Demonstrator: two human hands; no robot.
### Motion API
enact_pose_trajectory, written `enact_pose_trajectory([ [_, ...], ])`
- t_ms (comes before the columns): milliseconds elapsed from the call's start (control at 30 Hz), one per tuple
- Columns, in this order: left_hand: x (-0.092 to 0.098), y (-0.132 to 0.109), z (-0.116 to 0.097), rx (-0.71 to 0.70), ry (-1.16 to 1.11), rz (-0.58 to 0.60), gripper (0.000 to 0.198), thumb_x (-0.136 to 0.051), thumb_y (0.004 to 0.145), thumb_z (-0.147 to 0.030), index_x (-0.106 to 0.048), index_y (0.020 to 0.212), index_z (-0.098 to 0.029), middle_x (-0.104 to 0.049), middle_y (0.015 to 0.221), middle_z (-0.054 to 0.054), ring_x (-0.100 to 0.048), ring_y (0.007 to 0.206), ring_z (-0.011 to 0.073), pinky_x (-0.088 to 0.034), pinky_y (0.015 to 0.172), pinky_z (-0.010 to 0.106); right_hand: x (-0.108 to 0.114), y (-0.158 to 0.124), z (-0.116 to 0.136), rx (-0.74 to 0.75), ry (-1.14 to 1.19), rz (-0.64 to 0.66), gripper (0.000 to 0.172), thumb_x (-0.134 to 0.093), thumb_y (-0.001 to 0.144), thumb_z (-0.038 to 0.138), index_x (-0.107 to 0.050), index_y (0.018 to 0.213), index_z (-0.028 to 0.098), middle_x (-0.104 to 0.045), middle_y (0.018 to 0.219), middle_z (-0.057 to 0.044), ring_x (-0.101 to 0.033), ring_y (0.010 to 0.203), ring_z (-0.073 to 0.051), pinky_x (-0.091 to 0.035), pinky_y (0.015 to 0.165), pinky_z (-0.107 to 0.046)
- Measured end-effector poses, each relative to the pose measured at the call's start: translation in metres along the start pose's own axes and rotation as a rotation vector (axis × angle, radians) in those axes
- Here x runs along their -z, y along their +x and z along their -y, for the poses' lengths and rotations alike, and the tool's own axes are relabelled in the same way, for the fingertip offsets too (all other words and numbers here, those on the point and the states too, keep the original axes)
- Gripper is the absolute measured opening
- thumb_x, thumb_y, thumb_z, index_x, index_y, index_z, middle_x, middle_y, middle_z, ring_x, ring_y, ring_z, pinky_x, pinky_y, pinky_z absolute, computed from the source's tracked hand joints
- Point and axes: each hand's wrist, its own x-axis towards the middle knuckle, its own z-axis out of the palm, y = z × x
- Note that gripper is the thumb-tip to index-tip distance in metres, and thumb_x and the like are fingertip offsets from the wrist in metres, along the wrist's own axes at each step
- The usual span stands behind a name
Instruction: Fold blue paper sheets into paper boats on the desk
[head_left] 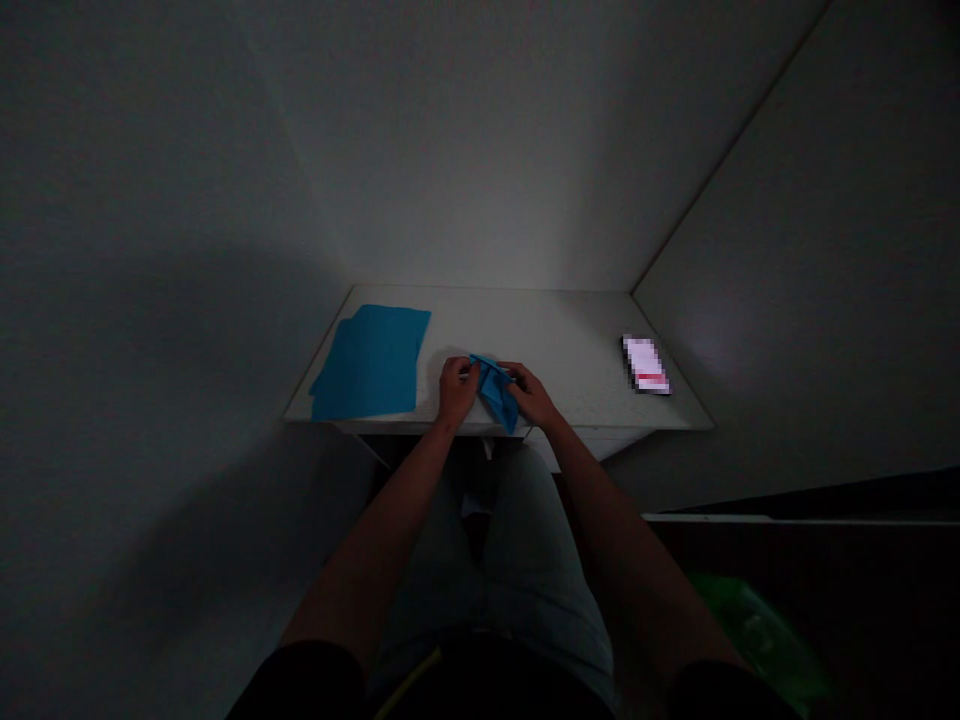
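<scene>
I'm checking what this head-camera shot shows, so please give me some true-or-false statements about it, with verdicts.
1. The left hand and right hand both hold a folded blue paper. True.
2. The sheets of blue paper lie to the right of the hands. False: they lie to the left, on the white table.
3. A phone lies on the table, right of the hands. True.
4. The green plastic bag sits on the table. False: it lies lower down at the bottom right, off the table.

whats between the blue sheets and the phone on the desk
The head view shows the left hand and right hand holding a folded blue paper there.
</scene>
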Motion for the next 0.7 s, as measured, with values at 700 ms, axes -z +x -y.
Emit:
enact_pose_trajectory([
  [700,0.006,0.004,-0.003,0.198,-0.241,-0.012,0.034,-0.055,0.099,-0.054,-0.057,0.087,-0.021,-0.066,0.085,0.003,-0.068,0.084,0.0177,-0.064,0.079,0.033,0.021,0.012,0.032,-0.222,0.058,0.108,0.043,-0.061,0.088,0.030,-0.066,0.131,0.025,-0.075,0.106,-0.005,-0.070,0.102,-0.023,-0.059,0.093,-0.037],
])
